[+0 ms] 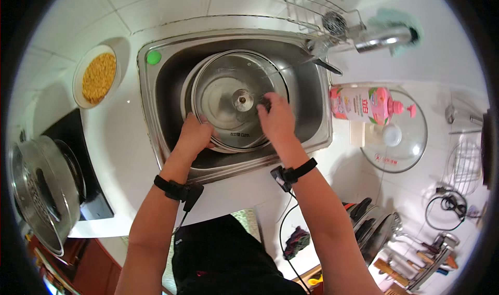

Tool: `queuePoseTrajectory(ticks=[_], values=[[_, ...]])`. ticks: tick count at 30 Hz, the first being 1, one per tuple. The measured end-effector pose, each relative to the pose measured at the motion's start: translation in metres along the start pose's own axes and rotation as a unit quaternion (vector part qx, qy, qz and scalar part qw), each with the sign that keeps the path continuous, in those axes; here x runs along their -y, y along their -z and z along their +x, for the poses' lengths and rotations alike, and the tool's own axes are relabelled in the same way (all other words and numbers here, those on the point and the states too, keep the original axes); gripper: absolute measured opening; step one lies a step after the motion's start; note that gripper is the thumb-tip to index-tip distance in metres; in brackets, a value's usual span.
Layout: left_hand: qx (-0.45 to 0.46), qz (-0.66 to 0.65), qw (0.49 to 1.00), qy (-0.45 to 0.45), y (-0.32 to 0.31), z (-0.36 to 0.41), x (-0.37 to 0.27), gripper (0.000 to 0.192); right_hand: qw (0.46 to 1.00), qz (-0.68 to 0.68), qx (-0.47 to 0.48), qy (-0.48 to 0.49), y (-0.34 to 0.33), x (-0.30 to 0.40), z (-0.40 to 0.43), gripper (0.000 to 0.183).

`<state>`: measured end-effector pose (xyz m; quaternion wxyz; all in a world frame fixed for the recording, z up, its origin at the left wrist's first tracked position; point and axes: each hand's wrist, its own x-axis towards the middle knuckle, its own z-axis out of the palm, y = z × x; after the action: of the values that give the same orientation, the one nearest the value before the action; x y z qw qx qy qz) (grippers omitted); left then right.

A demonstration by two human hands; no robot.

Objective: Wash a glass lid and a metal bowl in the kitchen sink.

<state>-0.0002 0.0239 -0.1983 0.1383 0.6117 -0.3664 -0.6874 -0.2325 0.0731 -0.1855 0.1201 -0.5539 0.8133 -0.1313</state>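
A round glass lid (pixel 216 100) with a metal rim lies over a metal basin (pixel 186 96) in the stainless steel sink (pixel 308 100). It bears writing that reads reversed, and its centre holds a small round fitting (pixel 243 100). My left hand (pixel 197 131) grips the lid's rim at the lower left, fingers partly hidden underneath. On the right half of the glass, my right hand (pixel 278 117) presses a dark scrubber (pixel 266 102), mostly covered by the fingers. A thin stream of water seems to run from the faucet (pixel 321 47) onto the lid.
A pink pump bottle (pixel 360 104) lies on its side right of the sink, beside another glass lid (pixel 409 139). A bowl of yellow food pieces (pixel 98 78) stands left. Behind are a wire rack (pixel 304 16) and steel wool (pixel 334 22). A steamer pot (pixel 46 189) sits far left.
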Motion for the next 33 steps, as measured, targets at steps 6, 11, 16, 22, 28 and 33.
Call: queuePoseTrajectory(ticks=[6,11,16,22,28,33], values=[[-0.032,0.121,0.989,-0.078,0.007,0.013,0.037,0.033,0.989,-0.102,0.082,0.072,0.000,0.016,0.016,0.031],[-0.005,0.157,0.986,-0.060,-0.001,-0.012,-0.004,0.045,0.984,-0.085,-0.127,0.092,-0.012,0.007,0.088,0.021],[-0.041,0.155,0.985,-0.059,0.001,-0.006,0.008,0.055,0.980,0.062,0.009,0.187,-0.046,0.081,0.069,0.021],[-0.014,0.168,0.985,-0.032,0.005,-0.008,0.001,0.058,0.982,-0.052,0.094,0.155,-0.014,0.029,-0.007,0.021],[-0.018,0.169,0.984,-0.053,-0.004,0.001,0.010,0.057,0.989,-0.109,-0.035,0.097,-0.003,0.021,0.065,0.024],[-0.022,0.158,0.986,-0.054,0.002,0.000,0.014,0.053,0.966,-0.032,0.152,0.206,-0.018,0.070,-0.001,0.024]])
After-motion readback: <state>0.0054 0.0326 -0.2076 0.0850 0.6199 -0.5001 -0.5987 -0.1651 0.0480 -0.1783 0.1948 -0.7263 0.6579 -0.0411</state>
